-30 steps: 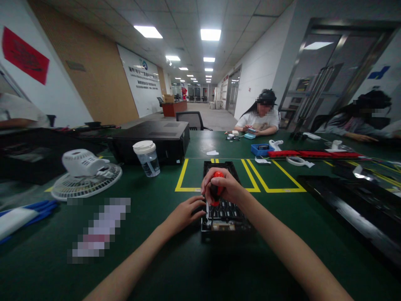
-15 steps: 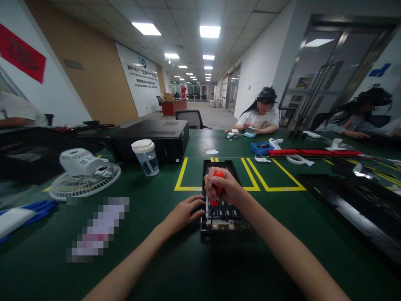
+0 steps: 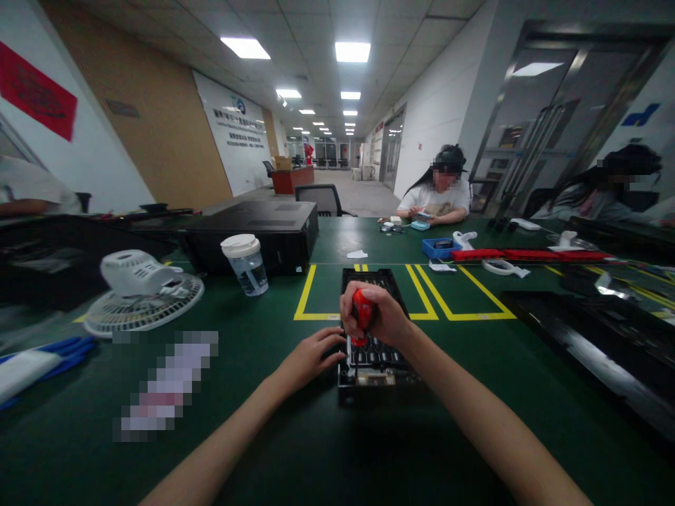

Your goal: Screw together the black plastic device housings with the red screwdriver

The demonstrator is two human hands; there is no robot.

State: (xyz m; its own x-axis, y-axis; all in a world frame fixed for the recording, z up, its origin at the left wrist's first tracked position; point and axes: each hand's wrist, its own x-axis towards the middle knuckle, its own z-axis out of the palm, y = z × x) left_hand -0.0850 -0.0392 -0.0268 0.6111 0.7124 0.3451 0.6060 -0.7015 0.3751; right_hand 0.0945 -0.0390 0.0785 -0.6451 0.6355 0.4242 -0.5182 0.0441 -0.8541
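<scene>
A black open electronic unit [image 3: 375, 365] lies on the green table [image 3: 316, 436] in front of me. My right hand [image 3: 377, 315] is closed round the red and black handle of a screwdriver [image 3: 361, 315] held upright, its shaft pointing down into the unit. My left hand [image 3: 311, 357] rests on the table at the unit's left edge, fingers curled against its side, steadying it. Where the screwdriver's tip meets the unit is hard to make out.
A white desk fan [image 3: 141, 292] lies at the left, a lidded clear cup [image 3: 245, 263] and a black box [image 3: 258, 235] behind it. Yellow tape lines [image 3: 422, 295] mark the table. A blue tray [image 3: 440, 249] and red strip [image 3: 506, 256] sit far right. Two people sit across.
My right hand has turned slightly on the screwdriver handle, covering more of the red top. My left hand stays at the unit's edge.
</scene>
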